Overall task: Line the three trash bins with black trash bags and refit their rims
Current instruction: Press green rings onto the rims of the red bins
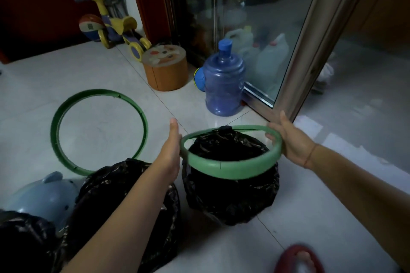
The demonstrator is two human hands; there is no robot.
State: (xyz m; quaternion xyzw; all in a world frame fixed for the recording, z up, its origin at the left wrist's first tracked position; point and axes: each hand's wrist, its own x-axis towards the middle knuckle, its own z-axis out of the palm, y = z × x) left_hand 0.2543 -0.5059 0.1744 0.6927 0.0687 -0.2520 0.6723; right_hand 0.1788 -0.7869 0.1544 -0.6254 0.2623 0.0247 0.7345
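Note:
A bin draped in a black trash bag (230,197) stands on the floor in the middle. Just above its mouth I hold a green rim (230,168), tilted with its near side lower. My left hand (170,148) grips the rim's left side and my right hand (288,139) grips its right side. A second black-bagged bin (124,195) stands at the lower left, partly behind my left forearm. A third black-bagged bin (24,241) shows at the bottom left corner. A second green rim (98,131) lies flat on the tiles to the left.
A blue water jug (224,82) and an orange round stool (165,68) stand beyond the bins, near a glass door frame (310,40). A toy scooter (117,26) is at the back. A blue-grey plastic object (44,199) sits lower left. My slippered foot (299,259) is bottom right.

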